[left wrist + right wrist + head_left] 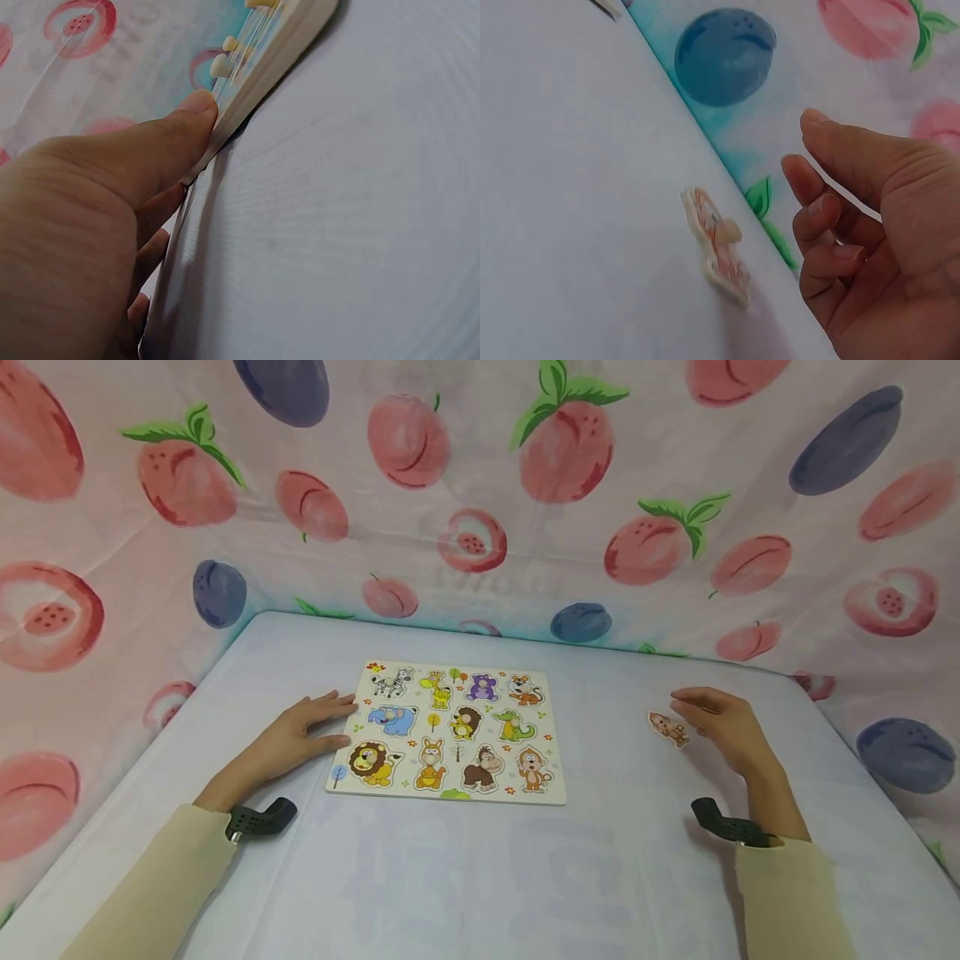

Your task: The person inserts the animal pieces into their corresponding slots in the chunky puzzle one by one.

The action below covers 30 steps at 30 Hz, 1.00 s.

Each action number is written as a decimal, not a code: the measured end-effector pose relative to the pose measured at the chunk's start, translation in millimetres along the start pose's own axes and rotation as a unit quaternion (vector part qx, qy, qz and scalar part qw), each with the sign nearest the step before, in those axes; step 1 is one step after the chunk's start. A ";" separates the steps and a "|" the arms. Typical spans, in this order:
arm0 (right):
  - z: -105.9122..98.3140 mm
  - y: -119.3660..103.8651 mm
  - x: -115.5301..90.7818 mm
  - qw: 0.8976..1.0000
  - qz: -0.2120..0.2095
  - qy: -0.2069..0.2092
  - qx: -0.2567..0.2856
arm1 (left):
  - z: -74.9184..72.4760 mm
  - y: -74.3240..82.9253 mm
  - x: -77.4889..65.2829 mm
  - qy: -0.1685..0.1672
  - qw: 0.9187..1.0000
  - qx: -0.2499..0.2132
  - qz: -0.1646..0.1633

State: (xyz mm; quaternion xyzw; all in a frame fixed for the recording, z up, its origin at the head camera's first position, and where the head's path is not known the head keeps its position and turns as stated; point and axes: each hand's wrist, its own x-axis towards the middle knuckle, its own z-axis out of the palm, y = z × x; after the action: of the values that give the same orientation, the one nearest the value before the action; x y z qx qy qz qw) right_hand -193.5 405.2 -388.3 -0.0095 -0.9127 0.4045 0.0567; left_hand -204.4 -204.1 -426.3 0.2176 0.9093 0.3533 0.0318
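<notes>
A wooden knob puzzle board (444, 728) with animal pictures, among them a lion, an elephant and a crocodile, lies flat on the table. My left hand (306, 737) touches the board's left edge, its fingers extended and the thumb tip right at the rim in the left wrist view. Pale knobs (222, 66) stand up from the board's face there. To the right of the board is a loose monkey puzzle piece (668, 729) with a small knob (728, 231). Just beside that piece, my right hand (716, 724) hovers with loosely bent fingers and holds nothing; a gap separates them in the right wrist view.
A white cloth covers the table (450, 877). Behind it and along both sides hangs a pink curtain (517, 585) printed with peaches and plums. A black wrist device (262, 818) sits on my left wrist, and a similar device (727, 823) on my right.
</notes>
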 end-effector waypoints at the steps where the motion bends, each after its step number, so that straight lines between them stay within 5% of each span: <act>1: -0.8 2.8 -0.8 1.000 0.003 0.002 -0.001 | 0.1 0.0 0.0 0.000 1.000 0.000 0.000; 14: -0.7 27.7 -5.7 0.999 0.037 0.005 -0.012 | -0.7 0.9 -0.5 0.000 1.000 -0.003 0.004; 30: 6.8 30.2 -4.4 0.999 0.016 -0.011 -0.041 | -0.9 1.1 -0.8 -0.005 1.000 -0.001 -0.005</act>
State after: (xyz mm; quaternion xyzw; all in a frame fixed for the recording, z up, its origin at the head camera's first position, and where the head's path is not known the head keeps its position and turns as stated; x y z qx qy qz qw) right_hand -190.7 420.2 -415.6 -0.0217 -0.9287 0.3679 0.0401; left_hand -203.5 -204.2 -425.0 0.2151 0.9099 0.3526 0.0387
